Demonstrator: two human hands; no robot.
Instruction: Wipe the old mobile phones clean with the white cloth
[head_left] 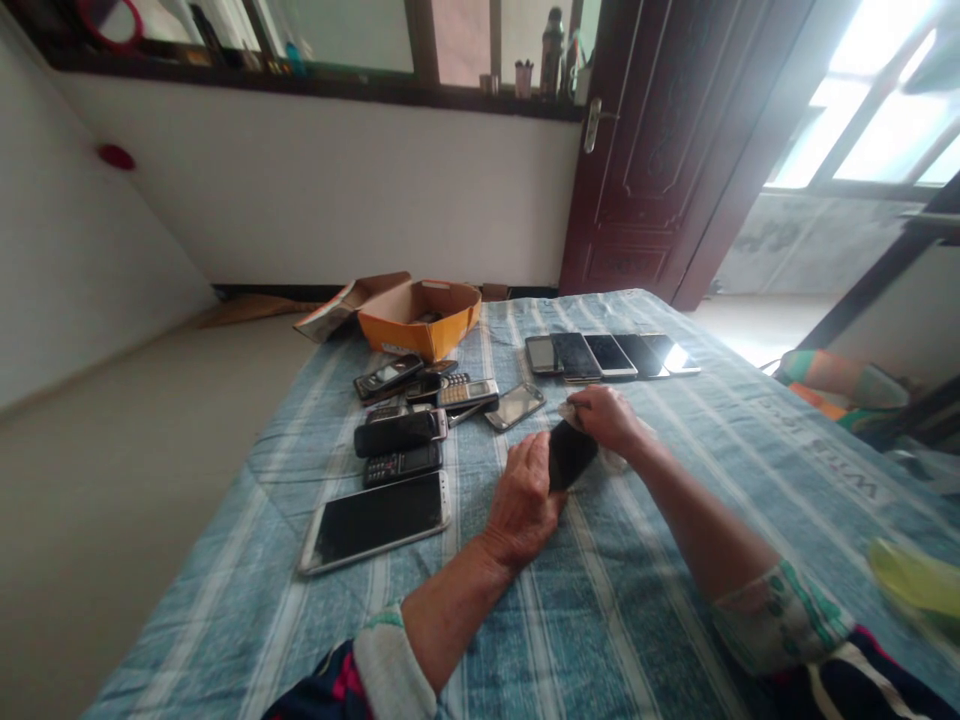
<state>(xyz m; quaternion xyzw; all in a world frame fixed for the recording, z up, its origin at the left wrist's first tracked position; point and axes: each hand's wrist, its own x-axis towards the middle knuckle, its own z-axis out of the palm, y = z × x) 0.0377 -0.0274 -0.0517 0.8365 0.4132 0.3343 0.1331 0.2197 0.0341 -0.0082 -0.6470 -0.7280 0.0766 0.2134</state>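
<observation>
A dark smartphone [571,455] is held tilted above the bed-like striped cloth. My left hand [525,495] is closed round its left and lower edge. At the phone's upper end my right hand [606,415] is closed on a pale, thin cloth [568,412], pressed against the screen's top corner. Whether it is fabric or tissue I cannot tell. Just beyond my left hand lies a small silver phone [516,407]. To the left, a large white-framed smartphone [379,522] rests face up, below a pile of older keypad phones [405,432].
An open orange cardboard box [420,315] stands at the far left edge of the striped cloth [525,640]. Several smartphones [611,356] lie in a row at the far side. Something yellow-green [915,580] lies at the right. A dark red door [645,150] is behind.
</observation>
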